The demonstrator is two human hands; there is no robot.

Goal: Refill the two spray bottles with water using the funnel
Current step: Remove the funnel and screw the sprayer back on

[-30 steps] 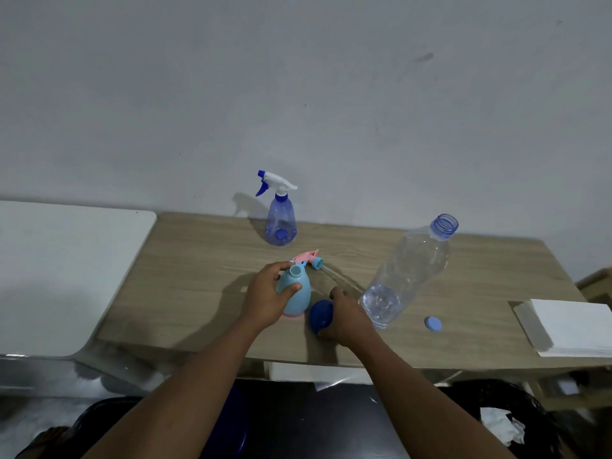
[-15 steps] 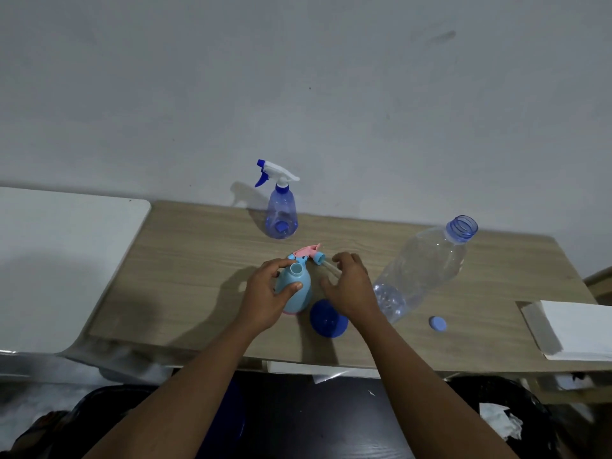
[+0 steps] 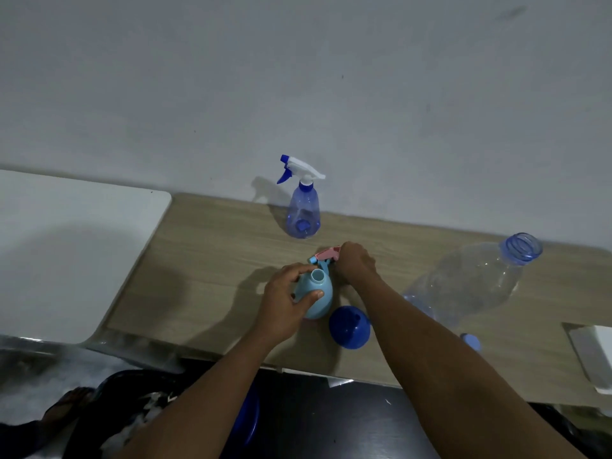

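Note:
My left hand (image 3: 287, 298) grips the light blue spray bottle (image 3: 318, 294), which stands on the wooden table (image 3: 212, 260) with its neck uncapped. Just behind it my right hand (image 3: 356, 261) holds the bottle's pink and blue spray head (image 3: 323, 255). The dark blue funnel (image 3: 349, 331) lies on the table to the right of this bottle, untouched. A second, translucent blue spray bottle (image 3: 303, 213) with a white and blue trigger head stands near the wall. A large clear water bottle (image 3: 477, 283) stands uncapped at the right, holding a little water.
The water bottle's blue cap (image 3: 472, 341) lies near the table's front edge. A stack of white paper (image 3: 601, 356) sits at the far right. A white surface (image 3: 66, 243) adjoins the table on the left. The wall runs along the table's back edge.
My right hand let go of the funnel, leaving it on the table, and moved back to the spray head, which it now holds. My left hand has kept its grip on the light blue bottle.

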